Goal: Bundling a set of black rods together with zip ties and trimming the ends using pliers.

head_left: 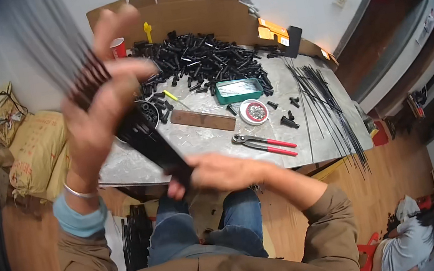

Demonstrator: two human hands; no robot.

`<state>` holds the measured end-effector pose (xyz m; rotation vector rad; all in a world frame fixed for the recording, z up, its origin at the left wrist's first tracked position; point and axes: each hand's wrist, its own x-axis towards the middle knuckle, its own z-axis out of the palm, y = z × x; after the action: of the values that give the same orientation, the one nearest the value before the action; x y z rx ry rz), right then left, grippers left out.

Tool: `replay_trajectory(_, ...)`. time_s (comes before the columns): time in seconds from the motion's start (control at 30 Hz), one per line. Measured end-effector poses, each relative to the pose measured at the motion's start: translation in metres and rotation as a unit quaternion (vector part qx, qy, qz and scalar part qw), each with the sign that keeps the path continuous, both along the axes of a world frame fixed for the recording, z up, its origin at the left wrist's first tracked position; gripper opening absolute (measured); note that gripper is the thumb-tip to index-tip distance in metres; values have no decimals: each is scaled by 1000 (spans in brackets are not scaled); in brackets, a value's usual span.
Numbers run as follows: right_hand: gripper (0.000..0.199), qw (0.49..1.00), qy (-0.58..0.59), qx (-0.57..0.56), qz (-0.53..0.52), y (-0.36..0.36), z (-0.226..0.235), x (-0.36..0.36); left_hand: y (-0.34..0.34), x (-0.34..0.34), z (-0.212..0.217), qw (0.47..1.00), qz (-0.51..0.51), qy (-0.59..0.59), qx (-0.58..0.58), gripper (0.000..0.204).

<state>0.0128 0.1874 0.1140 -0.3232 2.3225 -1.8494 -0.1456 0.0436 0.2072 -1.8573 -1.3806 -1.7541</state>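
A bundle of long, thin black rods [146, 143] slants from the upper left down to just over my lap. Its upper part is smeared by motion. Around the middle of the bundle, my left hand [103, 108] has a loose hold, the thumb side crossing over the rods and some fingers stretched past them; it is blurred too. My right hand [219, 172] is closed round the lower end, just in front of the table edge. Beyond the bundle, on the table, are a rusty flat metal bar [203, 120] and red-handled pincers [264, 144].
Short black tube-like parts [199, 54] form a heap before a cardboard sheet [198, 12]. A green tray [236, 98], a round white tub [254, 112] and a yellow screwdriver [172, 96] lie nearer. More thin rods [320, 92] overhang the table's right edge. Yellow sacks [40, 153] stand left.
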Motion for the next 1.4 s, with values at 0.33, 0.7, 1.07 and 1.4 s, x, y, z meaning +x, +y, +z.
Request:
replay_trajectory(0.33, 15, 950, -293, -41, 94, -3, -74, 53, -91, 73, -108, 912, 89, 184, -355, 35)
replay_trajectory(0.7, 21, 909, 175, 377, 5, -59, -90, 80, -76, 116, -271, 499, -331, -481, -640, 24)
replay_trajectory(1.07, 57, 979, -158, 55, -116, -63, -185, 68, 19, 87, -192, 778, -286, -463, -314, 24)
replay_trajectory(1.4, 45, 923, -377, -66, -32, -98, -283, 89, -56, 137, -296, 755, -133, -580, -274, 29)
